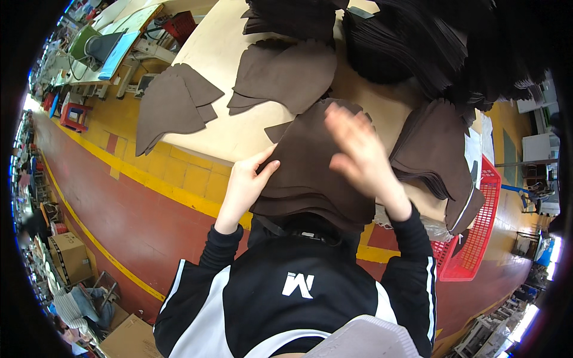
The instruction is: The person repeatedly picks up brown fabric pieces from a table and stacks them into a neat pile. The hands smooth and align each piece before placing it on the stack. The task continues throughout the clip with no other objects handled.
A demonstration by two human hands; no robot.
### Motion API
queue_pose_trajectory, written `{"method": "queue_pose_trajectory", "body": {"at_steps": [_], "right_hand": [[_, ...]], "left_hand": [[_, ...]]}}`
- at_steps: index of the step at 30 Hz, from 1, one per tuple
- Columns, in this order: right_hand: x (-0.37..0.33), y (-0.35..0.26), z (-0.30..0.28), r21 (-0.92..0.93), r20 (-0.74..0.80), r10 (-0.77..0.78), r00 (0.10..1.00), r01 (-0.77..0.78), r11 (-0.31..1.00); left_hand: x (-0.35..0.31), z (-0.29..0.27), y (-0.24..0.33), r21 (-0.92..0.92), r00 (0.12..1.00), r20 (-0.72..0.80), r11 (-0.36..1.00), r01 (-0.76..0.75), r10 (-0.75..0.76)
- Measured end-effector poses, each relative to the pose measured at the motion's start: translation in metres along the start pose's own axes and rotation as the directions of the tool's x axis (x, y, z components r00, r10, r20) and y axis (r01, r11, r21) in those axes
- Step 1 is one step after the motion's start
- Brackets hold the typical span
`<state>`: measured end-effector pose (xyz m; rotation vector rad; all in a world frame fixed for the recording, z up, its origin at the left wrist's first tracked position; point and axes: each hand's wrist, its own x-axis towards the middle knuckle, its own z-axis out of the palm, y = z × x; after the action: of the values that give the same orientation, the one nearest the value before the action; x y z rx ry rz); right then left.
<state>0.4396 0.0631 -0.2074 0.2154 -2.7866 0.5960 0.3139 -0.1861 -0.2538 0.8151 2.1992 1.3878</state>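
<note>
In front of me, at the near edge of the table, lies a stack of dark brown cut pieces [298, 158], curved and fanned in layers at its near side. My left hand [248, 182] grips the stack's left edge between thumb and fingers. Over its upper right part is my right hand [361, 152], blurred, fingers stretched out and nothing held. Whether its palm touches the top piece I cannot tell. To the right lies another pile of brown pieces [433, 149]. Smaller groups of brown pieces [173, 104] and overlapping brown pieces [292, 71] lie at the far left.
Tall piles of dark pieces [406, 45] cover the far right of the pale table [206, 128]. Beside the table's right edge stands a red plastic basket [477, 232]. A workbench with a machine [98, 51] and a red stool [74, 116] are at the left.
</note>
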Motion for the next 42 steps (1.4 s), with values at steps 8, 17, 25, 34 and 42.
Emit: {"method": "queue_pose_trajectory", "body": {"at_steps": [8, 17, 25, 34, 42], "right_hand": [[-0.069, -0.016, 0.034, 0.479, 0.226, -0.378, 0.898, 0.235, 0.846], [-0.099, 0.006, -0.039, 0.555, -0.659, 0.286, 0.695, 0.194, 0.809], [-0.002, -0.004, -0.041, 0.503, -0.302, 0.538, 0.787, -0.348, 0.791], [0.127, 0.074, 0.04, 0.33, -0.177, 0.491, 0.853, -0.418, 0.846], [0.182, 0.109, 0.026, 0.216, -0.338, 0.381, 0.861, -0.323, 0.921]], "left_hand": [[-0.01, -0.002, 0.013, 0.016, 0.978, -0.025, 0.978, -0.206, 0.207], [0.018, -0.185, -0.037, -0.245, 0.777, -0.629, 0.945, -0.218, 0.017], [0.04, -0.212, -0.098, 0.063, 0.799, -0.6, 0.998, 0.003, 0.035], [0.091, -0.058, -0.091, -0.293, 0.965, -0.252, 0.945, -0.143, 0.068], [0.128, -0.056, -0.077, -0.082, 0.989, -0.125, 0.992, -0.092, 0.082]]}}
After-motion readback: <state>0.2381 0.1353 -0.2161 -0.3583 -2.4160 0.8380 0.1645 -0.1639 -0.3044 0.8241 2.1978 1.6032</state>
